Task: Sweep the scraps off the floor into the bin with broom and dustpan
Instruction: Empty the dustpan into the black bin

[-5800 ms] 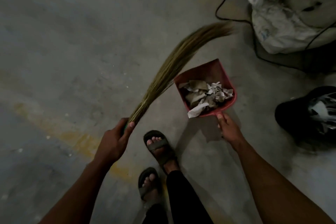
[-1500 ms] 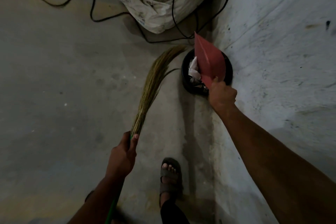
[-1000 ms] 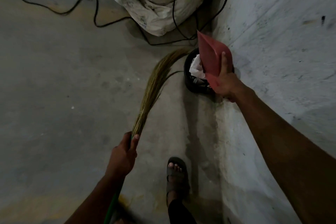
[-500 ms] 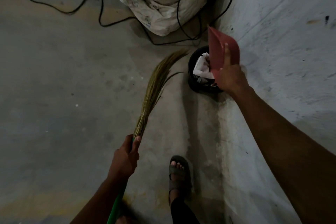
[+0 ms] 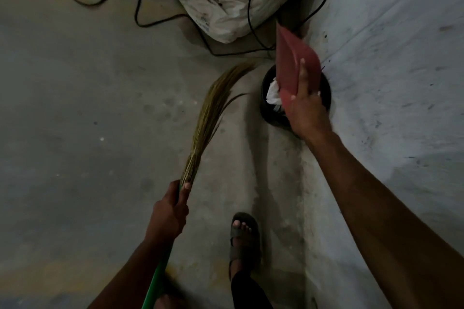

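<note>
Right grip: the right hand (image 5: 305,108) holds the red dustpan (image 5: 292,63) at its near end, one finger laid straight up the pan's back and the thumb curled round the near edge.
Dustpan: tipped steeply, its far edge pointing up and away from the grip, held directly above the bin.
Bin: the round black bin (image 5: 272,113) sits on the floor just under the right grip, hard against the foot of the pale wall (image 5: 389,70); its far rim is hidden by the pan and the hand.
Scraps: white crumpled scraps (image 5: 273,93) lie inside the bin, just left of the grip.
Left grip: the left hand (image 5: 170,213) is wrapped round the broom (image 5: 208,118) where the straw bundle meets the green handle.
Broom: its straw reaches up and away from the left grip, the tips ending near the bin's left side.
Beyond the bin: a dirty white sack (image 5: 221,0) with black cables (image 5: 140,7) trailing round it.
Between the two grips, nearer the body: a sandalled foot (image 5: 242,236) on the concrete floor (image 5: 75,108).
</note>
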{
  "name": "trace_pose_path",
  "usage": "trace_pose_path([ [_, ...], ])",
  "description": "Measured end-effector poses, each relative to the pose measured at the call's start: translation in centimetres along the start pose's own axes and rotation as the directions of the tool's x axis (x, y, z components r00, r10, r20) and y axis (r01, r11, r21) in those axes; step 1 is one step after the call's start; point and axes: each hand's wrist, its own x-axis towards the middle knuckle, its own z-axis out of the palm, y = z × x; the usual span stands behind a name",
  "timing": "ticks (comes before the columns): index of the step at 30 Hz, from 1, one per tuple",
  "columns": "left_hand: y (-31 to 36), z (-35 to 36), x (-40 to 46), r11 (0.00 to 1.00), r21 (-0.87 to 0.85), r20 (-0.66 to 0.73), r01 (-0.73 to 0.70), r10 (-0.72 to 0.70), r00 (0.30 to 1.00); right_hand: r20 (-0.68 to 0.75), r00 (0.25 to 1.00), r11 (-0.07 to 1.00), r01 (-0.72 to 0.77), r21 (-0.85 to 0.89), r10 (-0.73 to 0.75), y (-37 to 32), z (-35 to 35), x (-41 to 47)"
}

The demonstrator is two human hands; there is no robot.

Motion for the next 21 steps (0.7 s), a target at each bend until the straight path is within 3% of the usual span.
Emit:
trace_pose_path([
  [13,-0.1,2.5,2.8,0.995,0.097,-0.002,-0.016,0.016,1.0,0.187,0.981,0.995,-0.057,0.079,0.041,2.7,4.9,3.8],
  [18,0.8,3.0,3.6,0.995,0.1,-0.001,-0.01,0.011,1.0,0.256,0.961,0.986,-0.13,0.1,0.101,4.1,3.1,5.3],
  [21,1.4,3.0,3.5,0.996,0.087,-0.002,-0.012,0.013,1.0,0.252,0.962,0.966,-0.161,0.2,0.108,4.5,0.2,5.5],
])
